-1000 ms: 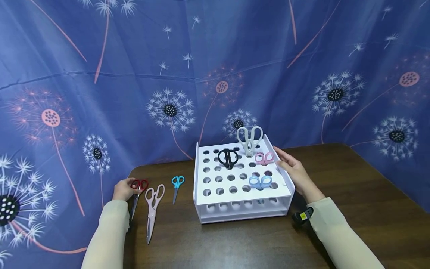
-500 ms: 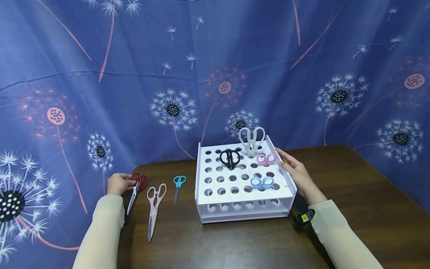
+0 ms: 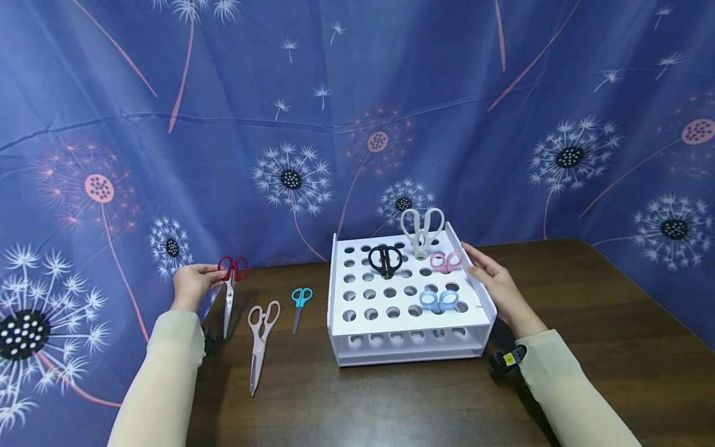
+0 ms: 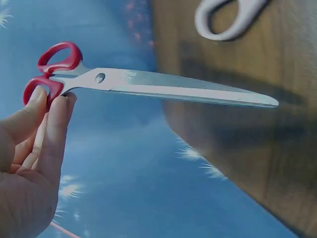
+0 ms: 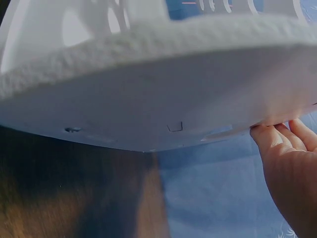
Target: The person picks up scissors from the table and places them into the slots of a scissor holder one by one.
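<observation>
My left hand [image 3: 192, 284] pinches one handle loop of red-handled scissors [image 4: 131, 82] between thumb and fingers. Their blades are together and point down toward the table in the head view. My right hand [image 3: 499, 292] rests against the right side wall of a white rack [image 3: 365, 327] with rows of round holes; its fingertips touch that panel in the right wrist view. Black scissors [image 3: 385, 261], white scissors [image 3: 421, 233], pink scissors [image 3: 445, 262] and light blue scissors [image 3: 439, 301] stand in the rack, handles up. Pale pink scissors [image 3: 259, 354] and small turquoise scissors [image 3: 300, 305] lie on the table, left of the rack.
The brown wooden table [image 3: 424, 403] carries the rack near its back edge. Behind it and to the left hangs a blue curtain [image 3: 268, 68] with a dandelion print. A black wrist strap [image 3: 509, 359] shows at the right sleeve.
The left hand has lifted the red-handled scissors off the table, and they now hang upright by the handle. My right hand stays on the rack; the view has shifted slightly.
</observation>
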The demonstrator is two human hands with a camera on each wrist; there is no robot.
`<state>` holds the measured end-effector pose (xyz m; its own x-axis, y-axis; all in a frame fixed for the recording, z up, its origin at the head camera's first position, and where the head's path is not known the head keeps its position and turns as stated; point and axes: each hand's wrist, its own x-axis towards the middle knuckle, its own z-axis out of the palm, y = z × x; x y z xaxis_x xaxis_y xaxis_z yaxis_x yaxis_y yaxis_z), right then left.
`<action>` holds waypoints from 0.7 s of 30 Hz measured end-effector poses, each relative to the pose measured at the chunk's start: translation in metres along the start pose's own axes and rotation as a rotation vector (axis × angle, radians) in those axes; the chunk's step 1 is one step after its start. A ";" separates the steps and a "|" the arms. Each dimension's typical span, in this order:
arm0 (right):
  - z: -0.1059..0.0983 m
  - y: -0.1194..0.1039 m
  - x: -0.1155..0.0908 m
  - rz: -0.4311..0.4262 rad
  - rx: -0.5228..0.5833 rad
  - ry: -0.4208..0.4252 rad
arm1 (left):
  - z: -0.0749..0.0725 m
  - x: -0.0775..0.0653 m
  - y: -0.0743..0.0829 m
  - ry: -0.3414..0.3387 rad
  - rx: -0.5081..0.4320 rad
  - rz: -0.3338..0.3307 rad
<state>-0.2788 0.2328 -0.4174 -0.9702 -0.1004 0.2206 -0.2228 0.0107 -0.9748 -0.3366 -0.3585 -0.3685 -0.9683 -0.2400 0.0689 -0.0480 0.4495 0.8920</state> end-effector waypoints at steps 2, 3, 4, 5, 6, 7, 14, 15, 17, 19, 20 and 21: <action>0.000 0.000 0.000 0.005 0.000 0.001 | 0.000 -0.001 0.007 0.024 -0.009 0.014; 0.000 0.000 0.000 0.010 -0.008 0.005 | 0.000 -0.001 0.011 0.035 -0.011 0.021; 0.001 -0.001 -0.001 0.016 -0.016 0.010 | 0.000 -0.002 0.015 0.044 -0.026 0.025; 0.001 -0.001 -0.001 0.022 -0.027 0.014 | 0.001 -0.002 0.018 0.054 -0.034 0.026; 0.001 -0.002 -0.001 0.029 -0.038 0.017 | 0.001 -0.003 0.022 0.064 -0.049 0.025; 0.001 -0.002 -0.001 0.036 -0.051 0.020 | 0.002 -0.004 0.025 0.071 -0.066 0.025; 0.000 -0.001 -0.001 0.014 -0.014 0.004 | 0.010 -0.011 0.045 0.137 -0.185 0.045; 0.000 0.000 -0.001 0.005 0.000 -0.001 | 0.010 -0.012 0.047 0.138 -0.197 0.049; 0.000 0.000 0.000 -0.009 0.022 -0.009 | 0.011 -0.012 0.052 0.134 -0.211 0.047; 0.000 0.000 0.000 -0.009 0.014 -0.007 | 0.012 -0.014 0.058 0.130 -0.252 0.040; -0.001 0.000 0.000 -0.008 0.011 -0.007 | 0.013 -0.014 0.061 0.128 -0.271 0.037; -0.001 -0.001 0.000 -0.005 0.004 -0.006 | 0.014 -0.015 0.065 0.126 -0.300 0.035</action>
<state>-0.2787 0.2336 -0.4166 -0.9685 -0.1060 0.2255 -0.2275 0.0065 -0.9738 -0.3288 -0.3137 -0.3179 -0.9294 -0.3417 0.1396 0.0769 0.1905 0.9787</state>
